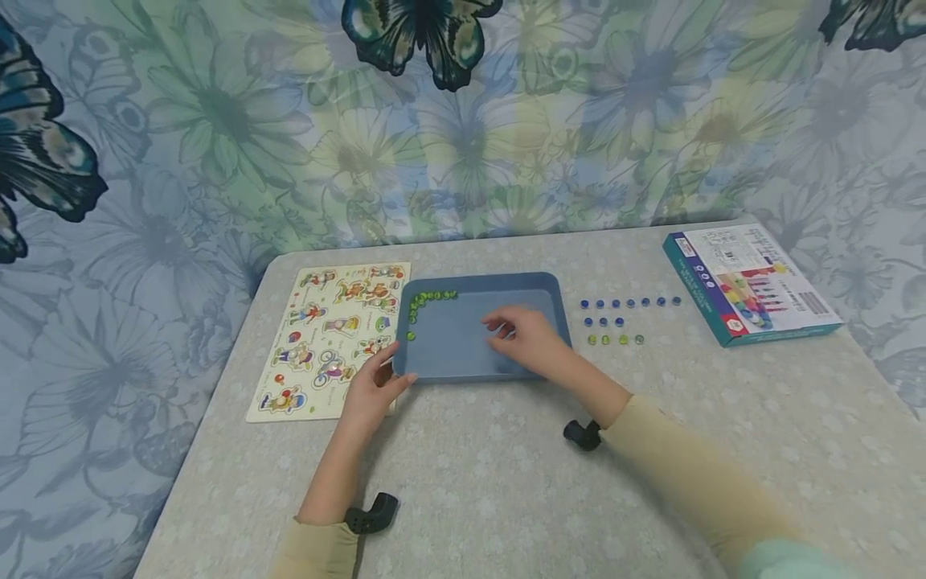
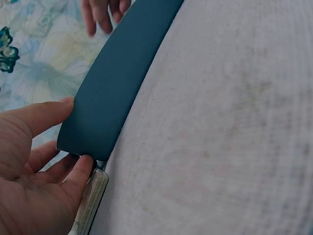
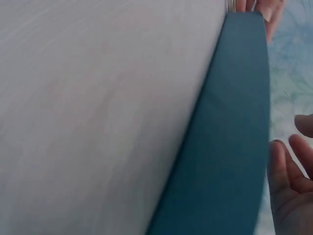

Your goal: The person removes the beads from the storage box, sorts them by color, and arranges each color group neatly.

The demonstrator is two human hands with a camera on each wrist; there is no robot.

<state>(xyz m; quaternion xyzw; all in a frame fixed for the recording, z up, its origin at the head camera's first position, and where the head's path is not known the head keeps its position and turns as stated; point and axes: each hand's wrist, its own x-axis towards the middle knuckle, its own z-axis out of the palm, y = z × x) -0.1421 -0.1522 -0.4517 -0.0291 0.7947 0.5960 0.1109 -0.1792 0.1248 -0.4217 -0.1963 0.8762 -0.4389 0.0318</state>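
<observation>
the tray (image 1: 448, 346) lies flat on the table (image 1: 477, 482), its near left corner in the grip of the left hand (image 1: 372, 390): thumb on the rim at the near side, fingers at the left side, so that the corner sits between them. the right hand (image 1: 526, 334) hovers above the right part of the tray, fingers bent and somewhat spread, with a gap between thumb and forefinger in the right wrist view. the green beads (image 1: 421, 297) lie inside the tray at its far left corner, most of them following the far and left walls in a bent line, and one sits a little apart, nearer the left hand. they are well apart from the right hand's fingertips. the right hand and forearm (image 1: 596, 386) hide the near right part of the tray. just left of the tray, close against it, lies the board (image 1: 318, 342) with its printed figures; the left hand covers some of its near right edge. right of the tray stand three short rows: seven blue beads (image 1: 631, 303), then three more blue ones, then four pale green beads (image 1: 624, 340) nearest the person. beyond these, at the far right, lies the box (image 1: 752, 281), set at a slant. behind the table hangs the flowered cloth (image 1: 506, 145).
</observation>
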